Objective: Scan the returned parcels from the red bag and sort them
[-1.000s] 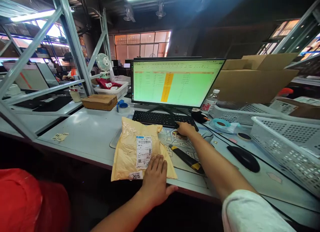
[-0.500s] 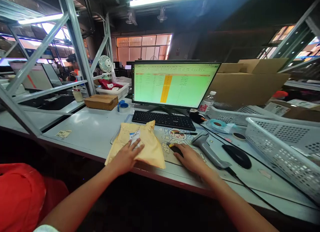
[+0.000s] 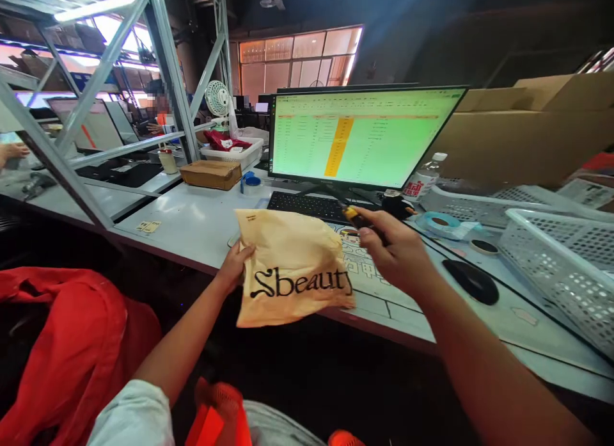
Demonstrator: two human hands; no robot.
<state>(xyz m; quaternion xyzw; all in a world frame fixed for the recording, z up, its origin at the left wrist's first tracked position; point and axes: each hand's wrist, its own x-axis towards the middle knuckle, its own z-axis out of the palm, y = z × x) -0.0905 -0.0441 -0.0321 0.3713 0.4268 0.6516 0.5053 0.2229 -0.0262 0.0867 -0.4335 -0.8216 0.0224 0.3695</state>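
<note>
The monitor (image 3: 359, 135) is the landmark here. In front of it and to its left, at the near edge of the desk (image 3: 167, 219), is the yellow mailer package (image 3: 292, 251), tilted, its dark "Sbeauty" lettering facing the wearer and its lower edge reaching out past the desk's edge.

The left hand (image 3: 233, 265) is clamped on the package's left side: the thumb lies over the printed face, and the other fingers are mostly hidden, so how far they reach behind it cannot be told. Most of the package extends rightward from that grip.

The right hand (image 3: 398, 251), in front of the monitor, is closed around a black-and-yellow utility knife (image 3: 354, 215). The knife's front end points toward the monitor, just beyond the package's upper right corner and apart from it; whether the blade is out is too small to tell. The package's right side is near these right fingers, with a gap between.

The keyboard (image 3: 307, 205) lies below the monitor, a brown box (image 3: 211, 175) and blue tape (image 3: 250, 185) to its left, and a white basket (image 3: 559, 247) to its right.
</note>
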